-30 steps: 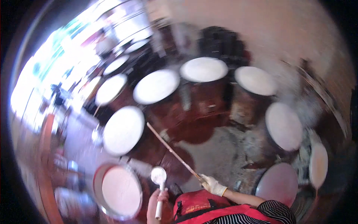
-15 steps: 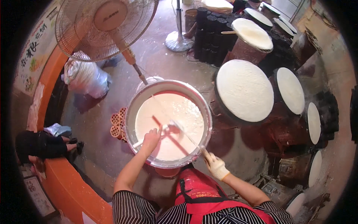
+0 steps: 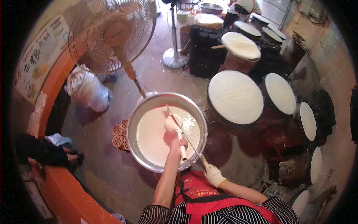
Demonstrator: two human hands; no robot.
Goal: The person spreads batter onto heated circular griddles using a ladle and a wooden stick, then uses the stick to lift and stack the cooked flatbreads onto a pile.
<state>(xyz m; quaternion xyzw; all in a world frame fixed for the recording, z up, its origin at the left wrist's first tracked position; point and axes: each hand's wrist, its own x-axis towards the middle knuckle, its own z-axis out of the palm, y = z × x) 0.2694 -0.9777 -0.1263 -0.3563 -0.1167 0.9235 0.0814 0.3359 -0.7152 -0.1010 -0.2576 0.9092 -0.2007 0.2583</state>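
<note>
A wide metal tub (image 3: 135, 155) of pale cream batter (image 3: 149, 140) stands before me. My left hand (image 3: 175, 145) grips a white-handled ladle (image 3: 183, 152) over the tub; its batter-coated scoop (image 3: 172, 123) is at the middle, and I cannot tell if it touches the surface. My right hand (image 3: 212, 172), in a cream knit glove, is closed on a thin wooden stick (image 3: 192, 145) near the tub's front right rim. The stick slants forward and left across the ladle.
Round griddles with white sheets (image 3: 235, 97) curve along my right. Behind the tub are a standing fan (image 3: 117, 31), a plastic sack (image 3: 87, 91) and briquettes (image 3: 119, 138). A co-worker (image 3: 242, 7) bends at the back; another person (image 3: 41, 149) is beside the orange ledge (image 3: 56, 188) at left.
My view has swung from the griddles onto the tub. Since half a second ago, the ladle and my left hand have moved rightward, with the handle now pointing toward me.
</note>
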